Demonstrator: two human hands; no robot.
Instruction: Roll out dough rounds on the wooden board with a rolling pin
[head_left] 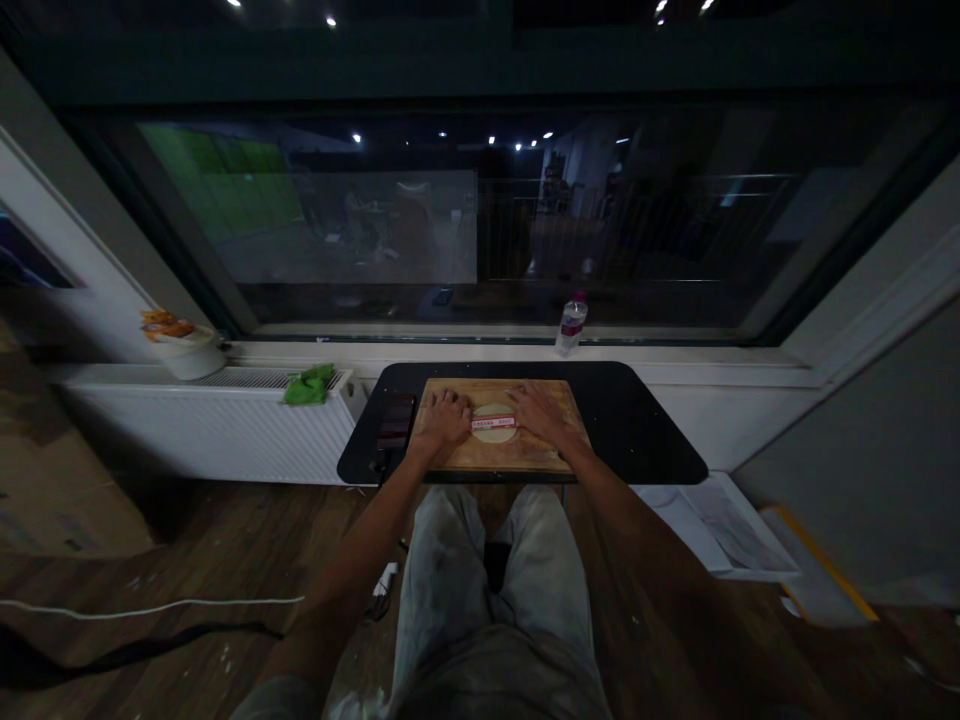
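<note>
A wooden board (457, 458) lies on a small black table (637, 420). On the board sits a flat pale round of dough (493, 432) with a rolling pin (493, 423) bearing a red and white label across it. My left hand (446, 418) rests on the pin's left end, fingers curled over it. My right hand (541, 412) lies on the pin's right end, fingers stretched forward and pressing down.
A dark phone-like object (395, 420) lies left of the board. A water bottle (571, 325) stands on the sill by the dark window. A white radiator (202, 425) holds a green cloth (309, 385) and a white bowl (189, 352). Papers (712, 525) lie on the floor at right.
</note>
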